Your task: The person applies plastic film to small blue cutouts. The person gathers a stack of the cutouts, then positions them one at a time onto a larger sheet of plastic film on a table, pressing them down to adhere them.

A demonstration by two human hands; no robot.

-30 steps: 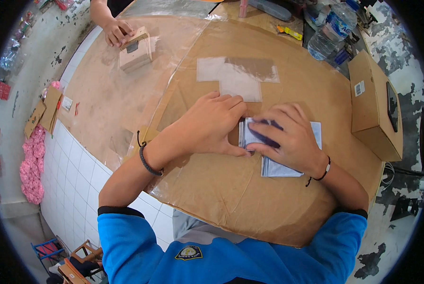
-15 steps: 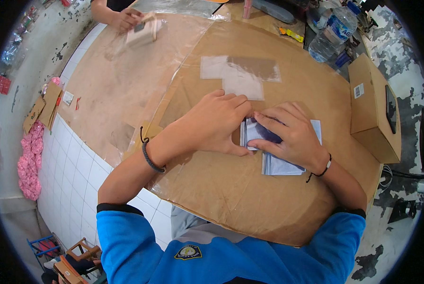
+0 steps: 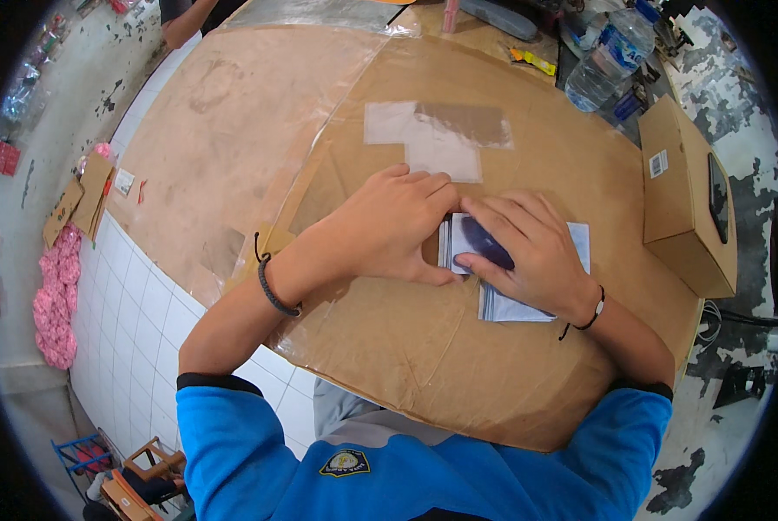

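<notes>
A stack of glossy, pale silver-blue plastic sleeves [image 3: 517, 304] lies on the brown-covered table, its layers slightly offset. My left hand [image 3: 402, 221] grips the left edge of the upper sleeves, thumb at the near side and bent fingers at the far side. Over the top of the same stack my right hand [image 3: 532, 252] is curled, thumb and fingers pinching at its left part. Between right thumb and forefinger shows a dark blue rounded patch [image 3: 484, 243]; whether it is a print, a reflection or an object, I cannot tell. Both palms hide much of the stack.
Clear flat plastic sleeves [image 3: 444, 156] lie beyond my hands. A cardboard box [image 3: 671, 191] stands at the right, a dark phone-like slab [image 3: 717, 200] on its side. Farther back are a large water bottle [image 3: 610, 61] and a yellow packet [image 3: 537, 62]. Another person's arm [image 3: 185, 26] shows at far left.
The other person's hand and the pale block-shaped thing it held have left the table at the far left. My right hand has shifted slightly, uncovering more of the dark patch; my left stays nearly still.
</notes>
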